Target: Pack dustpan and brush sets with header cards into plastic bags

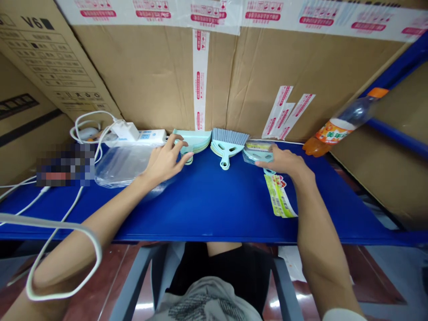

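My left hand (167,159) is spread, its fingertips over a stack of mint-green mini dustpans (200,141) near the back of the blue table. Whether the fingers touch the stack is unclear. In the middle lies a pile of small hand brushes (226,149), grey bristles facing the cardboard and handles toward me. My right hand (288,162) holds the right side of a packaged dustpan and brush set (256,154) in clear plastic, thumb in front; the other fingers are partly hidden. Below it lies a green and yellow label card (280,196).
Clear plastic bags (123,165) lie left of my left hand, before a white power strip (150,137) with cables. An orange soda bottle (337,131) leans at the right. Large cardboard (150,80) walls the back. A white cable loop (96,249) hangs over my left forearm.
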The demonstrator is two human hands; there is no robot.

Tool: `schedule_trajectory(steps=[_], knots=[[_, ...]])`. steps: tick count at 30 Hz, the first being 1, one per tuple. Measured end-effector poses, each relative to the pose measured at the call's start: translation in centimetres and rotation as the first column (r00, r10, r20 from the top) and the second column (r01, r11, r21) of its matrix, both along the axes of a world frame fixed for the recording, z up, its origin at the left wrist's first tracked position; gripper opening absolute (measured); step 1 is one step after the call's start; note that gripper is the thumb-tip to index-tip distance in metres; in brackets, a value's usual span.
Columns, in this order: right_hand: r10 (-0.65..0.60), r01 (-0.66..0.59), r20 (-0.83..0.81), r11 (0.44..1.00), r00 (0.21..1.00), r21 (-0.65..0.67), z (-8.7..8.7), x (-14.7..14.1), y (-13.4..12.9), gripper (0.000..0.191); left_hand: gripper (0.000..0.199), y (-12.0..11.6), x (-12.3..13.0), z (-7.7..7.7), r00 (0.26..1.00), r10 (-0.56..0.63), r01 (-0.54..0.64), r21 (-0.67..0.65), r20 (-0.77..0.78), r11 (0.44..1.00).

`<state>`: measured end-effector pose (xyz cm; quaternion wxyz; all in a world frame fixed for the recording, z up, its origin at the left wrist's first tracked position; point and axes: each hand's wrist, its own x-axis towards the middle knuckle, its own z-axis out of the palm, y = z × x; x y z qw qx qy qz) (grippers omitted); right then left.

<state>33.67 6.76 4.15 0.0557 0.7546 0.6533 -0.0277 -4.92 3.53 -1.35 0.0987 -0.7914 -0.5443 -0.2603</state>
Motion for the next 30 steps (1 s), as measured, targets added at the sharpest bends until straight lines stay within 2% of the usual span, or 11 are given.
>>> schedule_trajectory(steps=[3, 6, 10, 13, 17, 19, 21, 25, 27, 28, 30], knots=[[0.075, -0.072, 0.029, 0.993, 0.997, -0.092, -0.5, 0.0, -0.1, 0.089, 0.052, 0.1, 0.0, -0.2, 1.000, -0.006, 0.006, 0.021, 0.015, 1.000], [0.038, -0.037, 0.027, 0.999, 0.999, -0.038, -0.7, -0.3, -0.1, 0.083, 0.050, 0.2, 0.0, -0.3, 1.000, -0.020, 0.019, 0.029, 0.024, 0.999], [-0.087, 0.095, -0.068, 0.988, 0.994, 0.125, -0.1, 1.1, 0.4, 0.056, 0.043, 0.1, 0.3, -0.4, 0.999, -0.026, 0.025, 0.031, 0.030, 0.999], [-0.143, 0.183, -0.154, 0.939, 0.978, 0.290, 0.3, 2.6, 0.7, 0.049, 0.039, -0.1, 0.6, -0.4, 0.999, -0.029, 0.027, 0.044, 0.044, 0.999], [-0.073, 0.186, -0.240, 0.851, 0.968, 0.491, 0.9, 3.6, 0.3, 0.041, 0.037, -0.3, 0.9, -0.3, 0.997, -0.032, 0.027, 0.068, 0.075, 0.997], [-0.024, 0.177, -0.247, 0.766, 0.969, 0.618, 1.4, 3.5, -0.2, 0.037, 0.035, -0.3, 0.9, -0.3, 0.996, -0.010, 0.001, 0.102, 0.087, 0.995], [0.002, 0.189, -0.242, 0.621, 0.970, 0.760, 1.9, 3.3, -0.8, 0.036, 0.033, -0.3, 0.9, -0.2, 0.995, 0.021, -0.037, 0.154, 0.101, 0.987], [0.234, 0.152, -0.192, 0.181, 0.953, 0.972, 2.4, 3.0, -1.6, 0.028, 0.026, 0.0, 0.6, -0.1, 0.979, 0.003, -0.056, 0.254, 0.204, 0.966], [0.470, 0.243, -0.227, 0.027, 0.853, 0.970, 2.3, 2.6, -1.4, 0.022, 0.021, 0.1, 0.7, -0.1, 0.943, -0.108, -0.002, 0.329, 0.314, 0.944], [0.594, 0.317, -0.262, 0.012, 0.761, 0.948, 2.1, 2.2, -1.1, 0.021, 0.020, 0.2, 0.8, -0.2, 0.908, -0.181, 0.036, 0.361, 0.378, 0.932], [0.799, 0.442, -0.335, 0.097, 0.499, 0.892, 1.4, 0.9, -0.4, 0.023, 0.019, 0.2, 1.1, -0.3, 0.784, -0.325, 0.129, 0.373, 0.530, 0.919]])
